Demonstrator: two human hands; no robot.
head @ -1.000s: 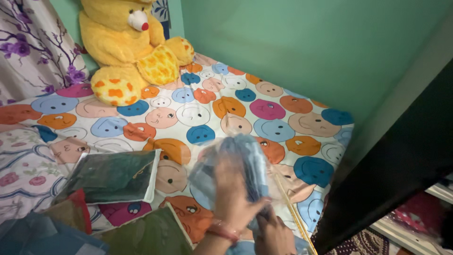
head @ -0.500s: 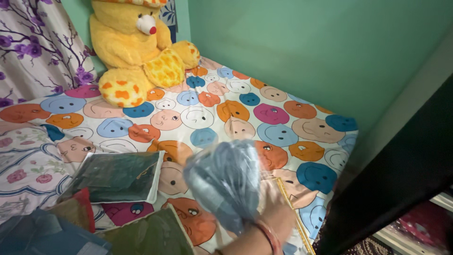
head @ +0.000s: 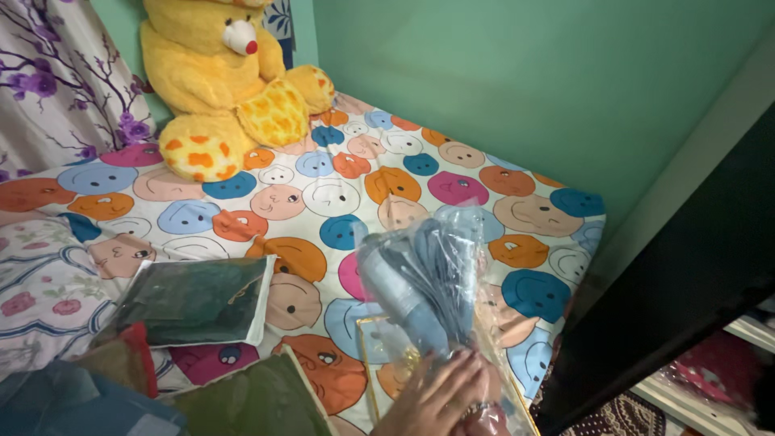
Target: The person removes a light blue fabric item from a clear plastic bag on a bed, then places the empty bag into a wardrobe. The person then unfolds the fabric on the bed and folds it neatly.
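A folded blue-grey cloth in crinkly clear plastic (head: 420, 274) stands tilted above the bed's near right corner. My left hand (head: 440, 391) comes in from the bottom edge, its fingers spread flat against the lower part of this packet. Only a small pinkish part of my right hand (head: 484, 420) shows beside it at the bottom edge, and its grip is hidden. Under the packet lies a flat clear cover with a gold border (head: 379, 347).
The bedsheet (head: 323, 194) has coloured round faces. A big yellow teddy bear (head: 218, 81) sits at the far left corner. A dark green packed cloth (head: 194, 299), an olive packet (head: 258, 400) and a red one (head: 129, 355) lie at the near left. A dark wardrobe door (head: 678, 291) stands on the right.
The blue-grey packet has swung up and to the right. The gold-bordered cover now shows flat beneath it. My left hand has slid lower on the packet.
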